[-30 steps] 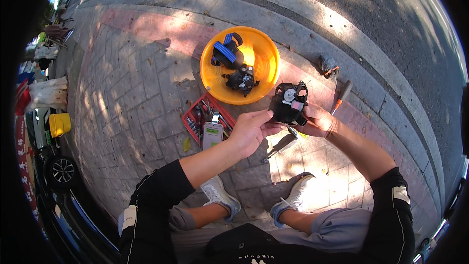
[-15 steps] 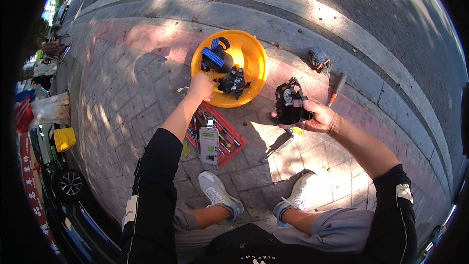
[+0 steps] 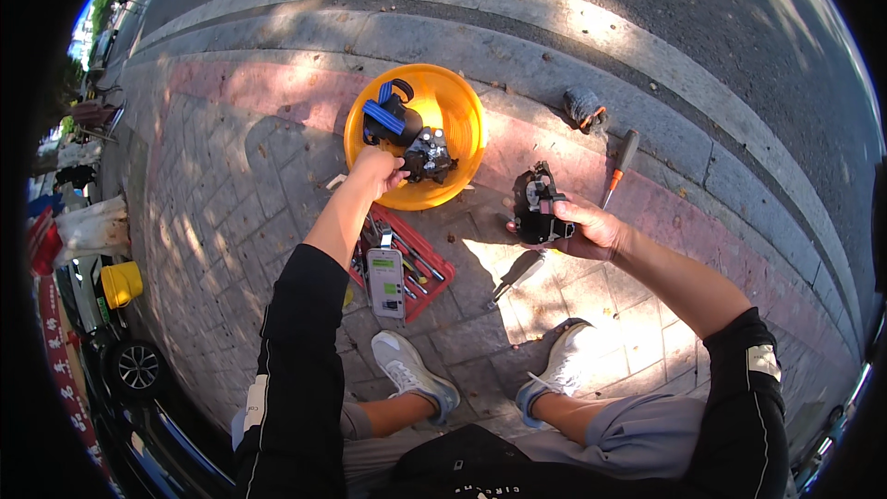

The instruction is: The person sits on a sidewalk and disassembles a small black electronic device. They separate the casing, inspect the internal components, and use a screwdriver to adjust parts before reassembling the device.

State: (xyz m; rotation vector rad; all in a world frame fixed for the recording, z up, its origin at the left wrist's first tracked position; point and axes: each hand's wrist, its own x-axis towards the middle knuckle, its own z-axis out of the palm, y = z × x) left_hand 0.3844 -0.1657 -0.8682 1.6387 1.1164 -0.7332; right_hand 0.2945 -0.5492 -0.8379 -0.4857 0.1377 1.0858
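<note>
My right hand [image 3: 591, 226] holds up a black mechanical part with a grey disc [image 3: 539, 203], thumb on its near side and fingers underneath. At the near left rim of a yellow basin [image 3: 467, 125], my left hand [image 3: 379, 171] has its fingers closed at the edge of a second black mechanical part [image 3: 430, 155]. This one lies in the basin and shows pale round spots on top. Beside it in the basin sits a black object with blue straps [image 3: 388, 120]. The left fingertips are partly hidden against the part.
Below the basin lies a red tool case [image 3: 430, 268] with several tools, a phone [image 3: 385, 282] resting on it. A folding knife-like tool [image 3: 517, 277] lies between basin and feet. A screwdriver [image 3: 621, 166] and a grey bundle, perhaps gloves [image 3: 584, 109], lie near the curb.
My left fingers have closed in on the part in the basin, which now sits turned slightly. The part in my right hand has tilted. The whole view has shifted a little.
</note>
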